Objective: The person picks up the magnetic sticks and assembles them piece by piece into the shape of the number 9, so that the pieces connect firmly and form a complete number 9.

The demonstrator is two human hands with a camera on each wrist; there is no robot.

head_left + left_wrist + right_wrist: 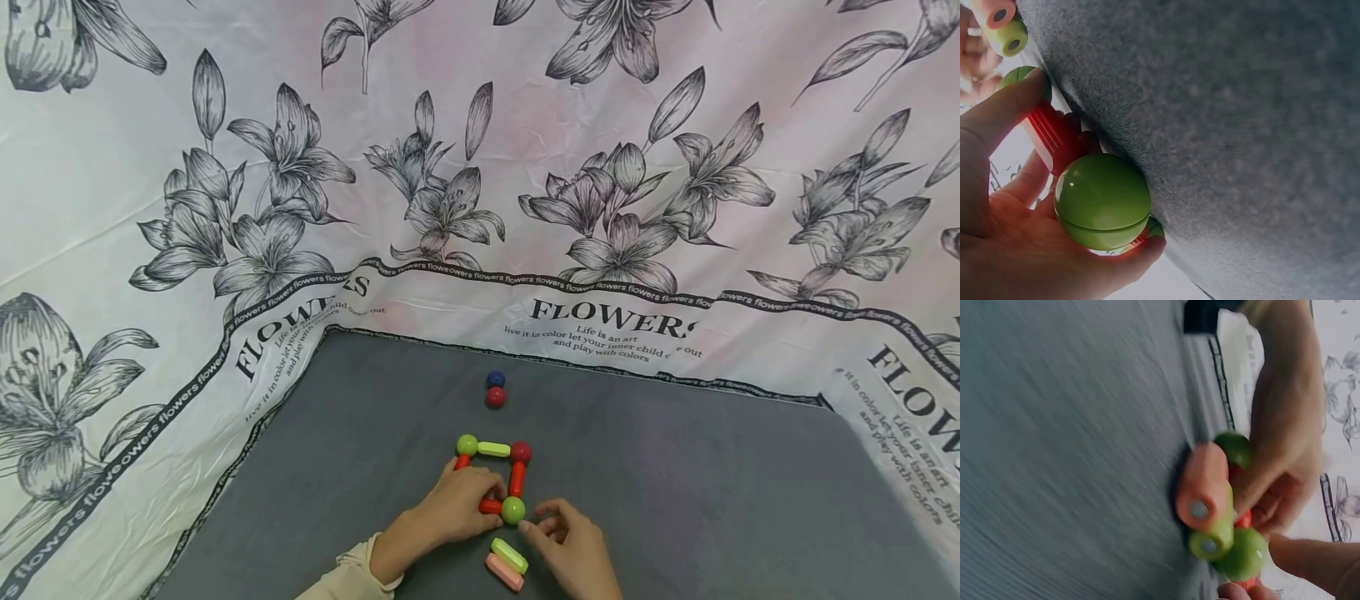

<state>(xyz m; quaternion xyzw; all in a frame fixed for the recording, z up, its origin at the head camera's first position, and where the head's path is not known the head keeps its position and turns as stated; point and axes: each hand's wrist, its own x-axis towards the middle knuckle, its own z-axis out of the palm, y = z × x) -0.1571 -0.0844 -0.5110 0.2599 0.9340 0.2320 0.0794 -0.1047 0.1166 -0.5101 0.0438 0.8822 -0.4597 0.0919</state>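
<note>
On the grey cloth lies a square of balls and sticks. A green ball [467, 445], a yellow-green stick [493, 449] and a red ball [521, 452] form its far side; a red stick [517, 479] runs down to the near right green ball [513, 510]. My left hand [453, 504] grips the near red stick [1054, 137], its thumb on that near right ball. Another green ball [1102, 201], near the left palm, is hidden by this hand in the head view. My right hand [572, 546] is beside the near right ball, fingers loosely bent, thumb tip at its edge.
A loose yellow-green stick [509, 556] and a pink stick [505, 572] lie side by side between the forearms. Farther back sit a blue ball [496, 379] and a red ball [496, 397]. A flower-printed curtain [600, 333] borders the grey surface.
</note>
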